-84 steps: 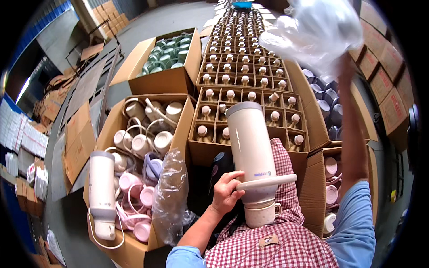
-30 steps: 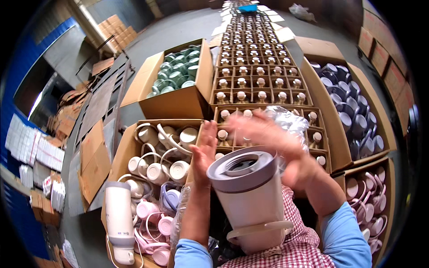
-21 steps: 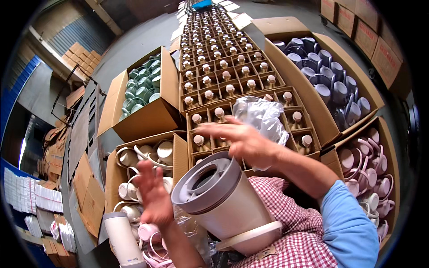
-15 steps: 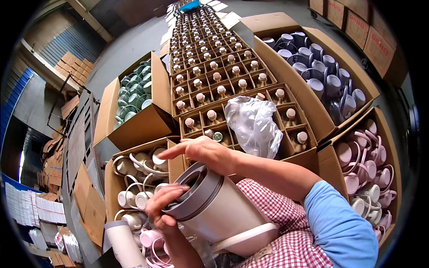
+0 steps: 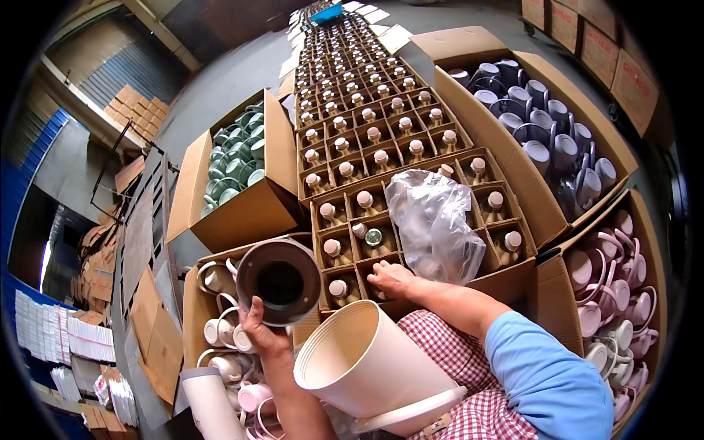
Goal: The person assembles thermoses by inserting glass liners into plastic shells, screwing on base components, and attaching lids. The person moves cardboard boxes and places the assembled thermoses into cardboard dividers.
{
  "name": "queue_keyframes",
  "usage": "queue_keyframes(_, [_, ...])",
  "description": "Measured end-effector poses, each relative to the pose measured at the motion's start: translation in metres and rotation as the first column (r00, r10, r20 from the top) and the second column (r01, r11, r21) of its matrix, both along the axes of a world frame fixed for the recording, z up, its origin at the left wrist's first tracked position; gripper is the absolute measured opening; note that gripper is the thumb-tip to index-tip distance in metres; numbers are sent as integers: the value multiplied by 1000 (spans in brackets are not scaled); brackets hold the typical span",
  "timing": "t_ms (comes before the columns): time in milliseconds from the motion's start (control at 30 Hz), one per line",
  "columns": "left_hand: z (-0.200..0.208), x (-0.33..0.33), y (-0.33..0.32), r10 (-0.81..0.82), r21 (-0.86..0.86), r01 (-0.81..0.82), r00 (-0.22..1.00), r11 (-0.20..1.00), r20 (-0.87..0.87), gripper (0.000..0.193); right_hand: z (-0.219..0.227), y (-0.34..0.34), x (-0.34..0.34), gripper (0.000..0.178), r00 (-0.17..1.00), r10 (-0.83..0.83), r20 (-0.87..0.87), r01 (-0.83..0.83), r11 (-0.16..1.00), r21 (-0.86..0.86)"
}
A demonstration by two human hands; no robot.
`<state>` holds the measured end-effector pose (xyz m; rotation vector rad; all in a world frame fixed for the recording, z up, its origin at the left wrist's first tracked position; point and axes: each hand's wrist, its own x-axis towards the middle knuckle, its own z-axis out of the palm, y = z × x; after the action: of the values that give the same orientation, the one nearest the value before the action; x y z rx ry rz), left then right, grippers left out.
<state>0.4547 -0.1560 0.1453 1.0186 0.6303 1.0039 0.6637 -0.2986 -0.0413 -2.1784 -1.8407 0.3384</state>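
Note:
My left hand (image 5: 265,334) is closed on the lower edge of a round grey-brown collar (image 5: 253,268) with a dark hole in its middle. Beside it, a cream cylindrical jug body (image 5: 411,359) leans on my lap, its wide mouth facing up and its inside showing bare walls. A white ring-like part (image 5: 414,411) sits around or against its lower end. My right hand (image 5: 396,281) reaches into a compartment of the divided carton (image 5: 323,220), fingers bent down together; their tips and whatever they grip are hidden. Bottle-shaped pieces with pale caps (image 5: 364,198) stand in nearby compartments.
Crumpled clear plastic (image 5: 433,227) lies over the carton. Open boxes hold green parts (image 5: 238,158), dark blue-grey parts (image 5: 543,121), pink parts (image 5: 590,319) and cream handled parts (image 5: 220,330). A pale cylinder (image 5: 213,403) stands at lower left. Divided cartons stretch away ahead.
The collar has come off the jug body and is lifted up and left in my left hand. My right hand has left the collar and moved down into the carton.

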Motion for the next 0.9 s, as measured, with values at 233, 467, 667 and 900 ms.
queue_keyframes(233, [-110,-22,-25,-395,-409,567,810,715,433,50,144,2,20,45,999,27,-36,-13,942,336])
queue_keyframes(467, [-62,50,-69,-515,-199,702,657,684,550,44,330,-23,-8,69,930,333,152,-362,770,526])
queue_keyframes(667, [47,70,-39,-604,198,605,597,771,528,41,323,-34,18,76,738,661,-136,-423,609,671])
queue_keyframes(900, [54,48,-58,-661,375,544,609,750,438,41,280,-27,26,73,26,521,-853,223,829,513])
